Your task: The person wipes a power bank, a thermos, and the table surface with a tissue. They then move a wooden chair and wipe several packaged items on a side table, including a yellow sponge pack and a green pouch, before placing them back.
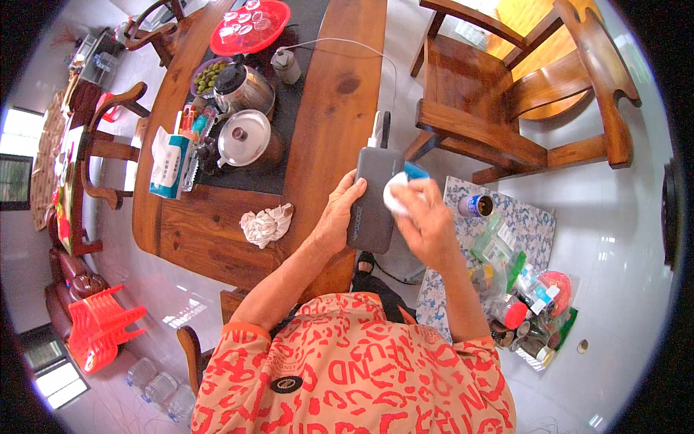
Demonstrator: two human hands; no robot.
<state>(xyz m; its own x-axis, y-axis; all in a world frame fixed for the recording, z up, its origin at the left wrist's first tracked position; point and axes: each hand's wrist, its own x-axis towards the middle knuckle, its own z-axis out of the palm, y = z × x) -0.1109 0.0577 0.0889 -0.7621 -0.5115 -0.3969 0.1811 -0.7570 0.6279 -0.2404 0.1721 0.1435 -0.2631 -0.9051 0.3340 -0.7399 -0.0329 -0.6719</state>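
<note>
My left hand [338,217] grips a dark grey power bank [370,210] by its left side, near the right edge of the wooden table. A white plug and a dark piece [381,130] stick out at the power bank's far end. In my right hand [430,224] is a wad of white tissue [395,194], pinched by the fingers against the power bank's right side. Something blue [415,171] shows just beyond those fingers; I cannot make out what it is. A crumpled tissue [266,225] lies on the table left of my left wrist.
The table [329,130] carries a tissue pack [170,165], a lidded pot [244,139], a kettle [246,88] and a red tray [249,29] of small cups. A wooden chair [463,94] stands at the far right. Bottles, jars and a can [476,206] crowd a patterned surface [434,293].
</note>
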